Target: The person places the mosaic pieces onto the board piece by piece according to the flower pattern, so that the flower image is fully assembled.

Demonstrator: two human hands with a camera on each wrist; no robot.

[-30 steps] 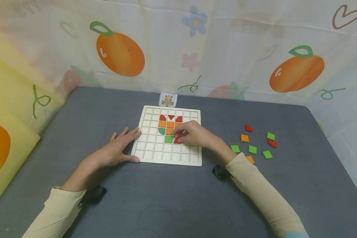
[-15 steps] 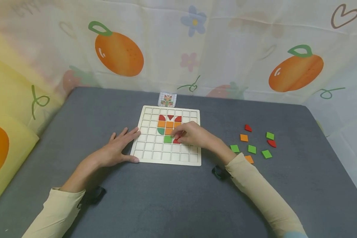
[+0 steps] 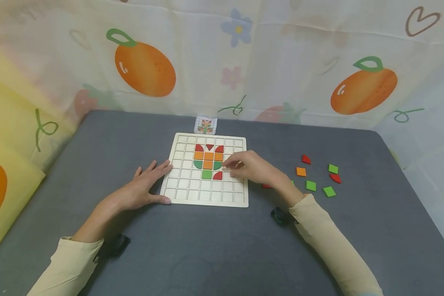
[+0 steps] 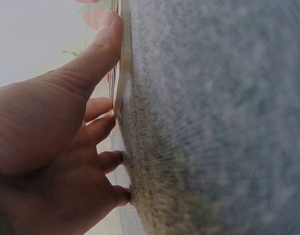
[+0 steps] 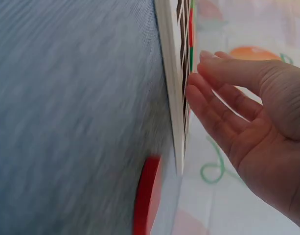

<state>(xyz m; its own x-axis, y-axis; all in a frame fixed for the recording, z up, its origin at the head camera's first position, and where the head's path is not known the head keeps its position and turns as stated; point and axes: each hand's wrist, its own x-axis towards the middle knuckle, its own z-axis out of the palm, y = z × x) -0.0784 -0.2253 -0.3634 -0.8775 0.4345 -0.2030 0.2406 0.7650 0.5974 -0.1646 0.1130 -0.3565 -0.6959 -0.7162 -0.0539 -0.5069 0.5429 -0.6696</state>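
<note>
I see the wooden grid board point(image 3: 205, 193) lying flat on the grey table point(image 3: 207, 246), a tulip of coloured tiles in its upper cells. My left hand point(image 3: 144, 187) lies flat, fingers straight, against its left edge. My right hand point(image 3: 253, 167) hovers empty with relaxed fingers over its right side, near the red quarter-circle tile point(image 3: 218, 176).

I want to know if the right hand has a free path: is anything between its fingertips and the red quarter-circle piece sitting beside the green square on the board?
Nothing visible does. The right hand hovers open over the wooden grid board, and only empty cells lie between its fingertips and the red quarter-circle piece next to the green square.
</note>
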